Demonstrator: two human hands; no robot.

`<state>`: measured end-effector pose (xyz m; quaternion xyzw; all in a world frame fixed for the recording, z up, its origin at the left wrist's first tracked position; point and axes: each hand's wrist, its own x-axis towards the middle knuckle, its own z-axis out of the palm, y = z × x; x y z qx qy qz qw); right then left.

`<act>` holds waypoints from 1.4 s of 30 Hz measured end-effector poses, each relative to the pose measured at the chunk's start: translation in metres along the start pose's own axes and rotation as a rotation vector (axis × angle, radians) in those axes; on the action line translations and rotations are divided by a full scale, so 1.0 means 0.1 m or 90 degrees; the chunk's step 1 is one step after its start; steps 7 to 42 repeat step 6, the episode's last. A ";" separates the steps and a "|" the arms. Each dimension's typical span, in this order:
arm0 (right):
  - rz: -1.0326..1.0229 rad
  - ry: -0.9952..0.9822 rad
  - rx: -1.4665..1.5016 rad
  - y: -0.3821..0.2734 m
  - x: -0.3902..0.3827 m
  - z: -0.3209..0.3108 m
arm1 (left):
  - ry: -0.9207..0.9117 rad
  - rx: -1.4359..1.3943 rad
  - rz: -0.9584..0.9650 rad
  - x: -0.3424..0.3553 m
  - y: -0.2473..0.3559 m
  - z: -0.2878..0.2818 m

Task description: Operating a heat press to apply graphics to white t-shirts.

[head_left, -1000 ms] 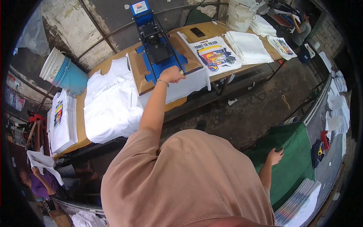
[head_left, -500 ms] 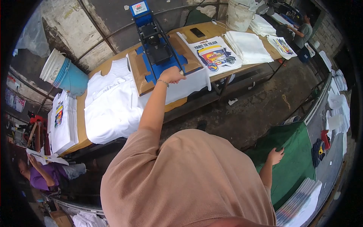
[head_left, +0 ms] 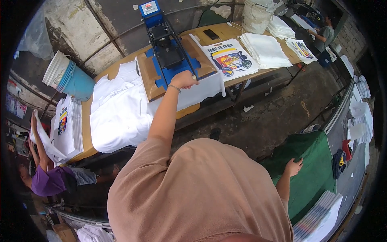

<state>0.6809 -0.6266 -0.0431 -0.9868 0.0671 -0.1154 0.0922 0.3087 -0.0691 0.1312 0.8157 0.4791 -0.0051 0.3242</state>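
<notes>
My left hand (head_left: 184,80), a bracelet at its wrist, is closed around the front handle of a blue and black heat press (head_left: 169,56). The press is lowered over a brown board or sheet (head_left: 153,86), and white fabric (head_left: 209,86) hangs out beneath its front edge. Left of it lies a flat white shirt (head_left: 119,109). On its other side is a stack of printed white shirts (head_left: 229,58). Away to the right, my right hand (head_left: 294,166) holds nothing, fingers loosely apart, over or against a green cloth (head_left: 308,177); contact is unclear.
Paint buckets (head_left: 74,82) and printed shirts (head_left: 68,129) occupy the table's left end. Beyond the press are a phone (head_left: 211,34), folded white shirts (head_left: 264,50) and a dirty white bucket (head_left: 254,18). One co-worker (head_left: 50,179) is at left, another (head_left: 323,34) far right.
The co-worker in purple at the left has raised both arms, lifting a white garment beside the shirt stack. My hands stay where they were, the left still on the press handle.
</notes>
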 end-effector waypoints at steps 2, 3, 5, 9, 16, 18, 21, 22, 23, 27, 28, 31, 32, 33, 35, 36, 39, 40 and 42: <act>0.004 -0.007 -0.003 -0.01 0.00 -0.02 | 0.000 0.021 -0.011 0.00 0.00 0.00; 0.003 -0.010 -0.002 -0.02 0.00 -0.03 | -0.003 0.022 -0.008 0.01 0.00 -0.01; 0.005 -0.018 -0.008 -0.03 0.00 -0.06 | -0.011 0.027 -0.005 0.00 0.00 -0.01; 0.004 -0.018 -0.006 -0.04 -0.01 -0.07 | -0.010 0.027 -0.007 -0.01 -0.02 -0.03; 0.004 -0.018 -0.006 -0.04 -0.01 -0.07 | -0.010 0.027 -0.007 -0.01 -0.02 -0.03; 0.004 -0.018 -0.006 -0.04 -0.01 -0.07 | -0.010 0.027 -0.007 -0.01 -0.02 -0.03; 0.004 -0.018 -0.006 -0.04 -0.01 -0.07 | -0.010 0.027 -0.007 -0.01 -0.02 -0.03; 0.004 -0.018 -0.006 -0.04 -0.01 -0.07 | -0.010 0.027 -0.007 -0.01 -0.02 -0.03; 0.004 -0.018 -0.006 -0.04 -0.01 -0.07 | -0.010 0.027 -0.007 -0.01 -0.02 -0.03; 0.004 -0.018 -0.006 -0.04 -0.01 -0.07 | -0.010 0.027 -0.007 -0.01 -0.02 -0.03; 0.004 -0.018 -0.006 -0.04 -0.01 -0.07 | -0.010 0.027 -0.007 -0.01 -0.02 -0.03; 0.004 -0.018 -0.006 -0.04 -0.01 -0.07 | -0.010 0.027 -0.007 -0.01 -0.02 -0.03; 0.004 -0.018 -0.006 -0.04 -0.01 -0.07 | -0.010 0.027 -0.007 -0.01 -0.02 -0.03; 0.004 -0.018 -0.006 -0.04 -0.01 -0.07 | -0.010 0.027 -0.007 -0.01 -0.02 -0.03; 0.004 -0.018 -0.006 -0.04 -0.01 -0.07 | -0.010 0.027 -0.007 -0.01 -0.02 -0.03; 0.004 -0.018 -0.006 -0.04 -0.01 -0.07 | -0.010 0.027 -0.007 -0.01 -0.02 -0.03; 0.004 -0.018 -0.006 -0.04 -0.01 -0.07 | -0.010 0.027 -0.007 -0.01 -0.02 -0.03; 0.004 -0.018 -0.006 -0.04 -0.01 -0.07 | -0.010 0.027 -0.007 -0.01 -0.02 -0.03; 0.004 -0.018 -0.006 -0.04 -0.01 -0.07 | -0.010 0.027 -0.007 -0.01 -0.02 -0.03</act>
